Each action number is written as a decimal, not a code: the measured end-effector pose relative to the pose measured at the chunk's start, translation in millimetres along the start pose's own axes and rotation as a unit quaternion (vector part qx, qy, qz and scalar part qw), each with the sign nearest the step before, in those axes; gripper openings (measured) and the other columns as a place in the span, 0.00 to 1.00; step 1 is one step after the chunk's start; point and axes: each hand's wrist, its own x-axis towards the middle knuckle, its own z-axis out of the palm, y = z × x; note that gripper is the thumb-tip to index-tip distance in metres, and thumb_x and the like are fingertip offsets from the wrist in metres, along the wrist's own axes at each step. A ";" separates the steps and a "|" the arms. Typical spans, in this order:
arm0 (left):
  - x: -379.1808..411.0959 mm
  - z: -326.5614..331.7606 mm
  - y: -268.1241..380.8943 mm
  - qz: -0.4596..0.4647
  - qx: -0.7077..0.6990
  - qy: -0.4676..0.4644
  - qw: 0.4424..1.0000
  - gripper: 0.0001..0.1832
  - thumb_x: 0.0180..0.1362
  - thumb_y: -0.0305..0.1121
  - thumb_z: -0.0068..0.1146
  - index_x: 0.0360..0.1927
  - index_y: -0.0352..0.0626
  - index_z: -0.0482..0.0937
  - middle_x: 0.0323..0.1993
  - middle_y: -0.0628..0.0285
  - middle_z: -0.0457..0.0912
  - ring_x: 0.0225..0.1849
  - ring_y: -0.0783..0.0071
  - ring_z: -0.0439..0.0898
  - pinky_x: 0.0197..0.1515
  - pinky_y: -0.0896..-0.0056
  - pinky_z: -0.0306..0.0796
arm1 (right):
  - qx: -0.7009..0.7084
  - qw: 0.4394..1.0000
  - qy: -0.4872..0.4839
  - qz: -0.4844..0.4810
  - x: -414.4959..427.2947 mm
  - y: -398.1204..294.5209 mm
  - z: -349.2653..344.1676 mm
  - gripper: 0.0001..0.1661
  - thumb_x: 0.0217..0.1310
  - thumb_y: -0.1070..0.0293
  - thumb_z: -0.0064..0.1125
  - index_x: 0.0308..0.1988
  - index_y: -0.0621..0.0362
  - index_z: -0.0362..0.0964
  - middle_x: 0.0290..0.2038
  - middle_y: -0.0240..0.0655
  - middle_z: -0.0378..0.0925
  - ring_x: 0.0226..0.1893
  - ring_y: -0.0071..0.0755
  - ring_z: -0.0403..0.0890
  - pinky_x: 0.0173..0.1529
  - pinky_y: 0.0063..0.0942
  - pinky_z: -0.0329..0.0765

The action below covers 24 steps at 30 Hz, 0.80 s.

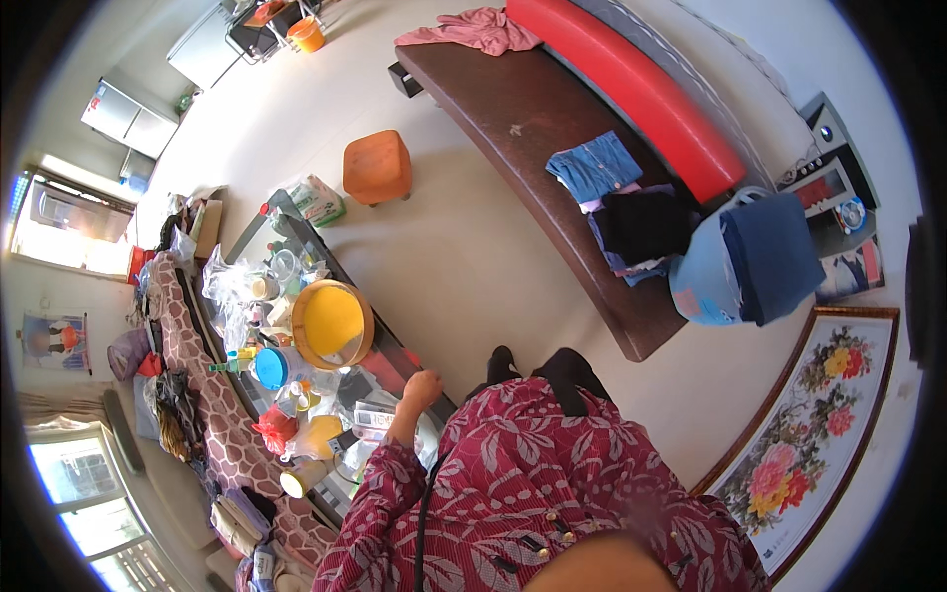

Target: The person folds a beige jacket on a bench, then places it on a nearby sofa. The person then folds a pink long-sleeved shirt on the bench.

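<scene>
My left hand [422, 388] is held with curled fingers at the near edge of a cluttered glass-topped table [392, 342]; its palm side is hidden. Beside it on the table lie a white printed box [373, 418] and clear plastic bags. Farther along stand a round sieve-like tub [299, 325] holding yellow grain or meal [333, 318] and a jar with a blue lid [271, 368]. A blurred patch of bare skin [603, 566] shows very close at the bottom edge, probably part of my right hand or arm; its fingers are out of sight.
A brown bench [510, 126] with a red backrest [629, 89] bears folded clothes [644, 222] and a blue bucket [703, 274] draped with dark cloth. An orange stool [377, 166] stands on the floor. A framed flower picture [806, 436] leans at the right wall.
</scene>
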 end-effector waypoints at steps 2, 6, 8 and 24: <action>-6.6 -18.4 -6.0 -0.069 -0.034 0.003 0.997 0.14 0.51 0.36 0.46 0.32 0.41 0.81 0.34 0.48 0.81 0.40 0.48 0.79 0.44 0.52 0.73 | 0.119 0.989 -0.030 0.076 27.0 -87.9 -44.2 0.16 0.59 0.59 0.49 0.35 0.61 0.75 0.33 0.48 0.78 0.37 0.52 0.78 0.39 0.41 0.74; 44.9 -52.8 12.4 -0.069 -0.052 -0.014 0.996 0.14 0.51 0.36 0.45 0.32 0.41 0.81 0.33 0.48 0.81 0.39 0.48 0.79 0.44 0.52 0.73 | 0.129 0.985 -0.023 0.110 85.6 -149.5 -123.6 0.18 0.56 0.59 0.45 0.28 0.63 0.72 0.27 0.47 0.76 0.31 0.49 0.78 0.35 0.39 0.74; 64.8 -60.0 10.7 -0.073 -0.046 -0.046 0.995 0.14 0.51 0.36 0.45 0.32 0.42 0.81 0.34 0.49 0.81 0.39 0.49 0.79 0.45 0.53 0.72 | 0.122 0.985 -0.025 0.119 116.5 -150.9 -137.9 0.18 0.56 0.59 0.44 0.27 0.62 0.72 0.26 0.46 0.76 0.28 0.49 0.77 0.34 0.38 0.74; 121.9 -124.5 -49.7 -0.115 -0.093 -0.068 0.987 0.11 0.52 0.35 0.50 0.31 0.43 0.83 0.40 0.51 0.80 0.38 0.58 0.82 0.42 0.60 0.75 | 0.240 0.962 0.011 0.128 429.3 -246.8 -251.2 0.16 0.53 0.63 0.55 0.37 0.64 0.75 0.23 0.31 0.76 0.21 0.25 0.75 0.26 0.24 0.70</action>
